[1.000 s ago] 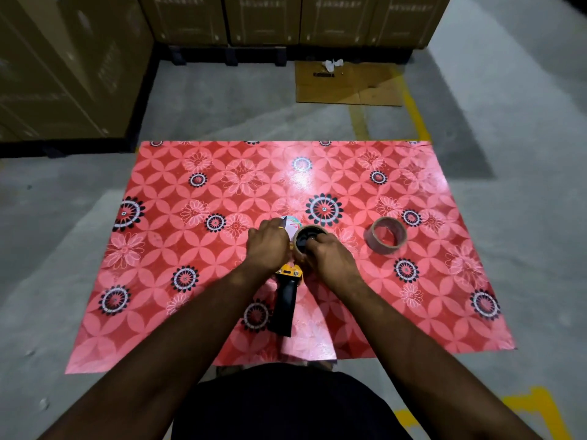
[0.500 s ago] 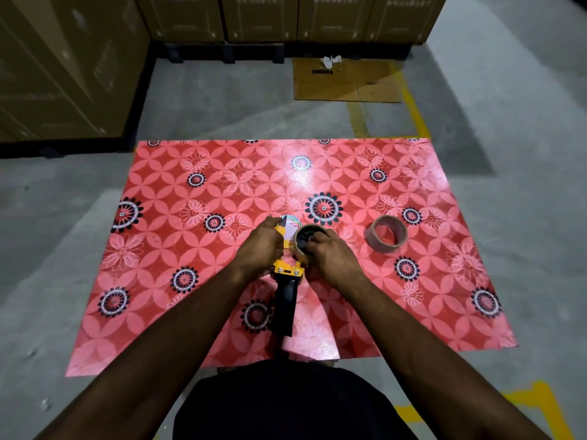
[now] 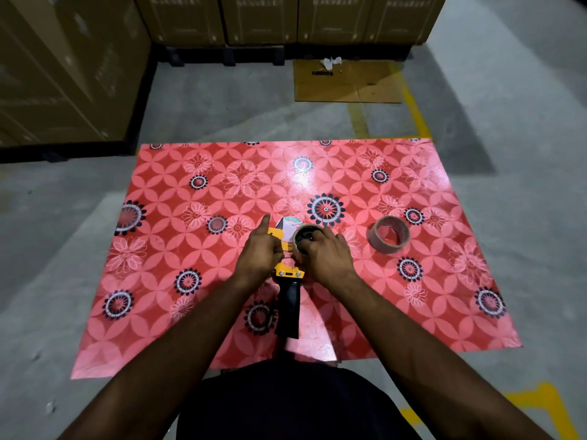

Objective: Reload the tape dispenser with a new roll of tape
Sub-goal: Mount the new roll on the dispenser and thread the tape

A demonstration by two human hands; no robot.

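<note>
A yellow tape dispenser (image 3: 288, 274) with a black handle lies on the red flowered mat (image 3: 190, 192), handle toward me. My left hand (image 3: 260, 252) grips its yellow frame, index finger raised. My right hand (image 3: 327, 254) is closed on a brown tape roll (image 3: 303, 236) that sits on the dispenser's hub. A white label shows at the dispenser's head. Another roll (image 3: 388, 235), brown and nearly a bare core, lies apart on the mat to the right.
The mat lies on a grey concrete floor. Stacked cardboard boxes (image 3: 63, 68) stand on pallets at the left and along the back. A flat cardboard sheet (image 3: 346, 81) lies beyond the mat. Yellow floor lines (image 3: 416, 115) run at the right.
My left index finger has lifted off the dispenser and points up. Both hands stay at the dispenser and roll. The view has shifted slightly.
</note>
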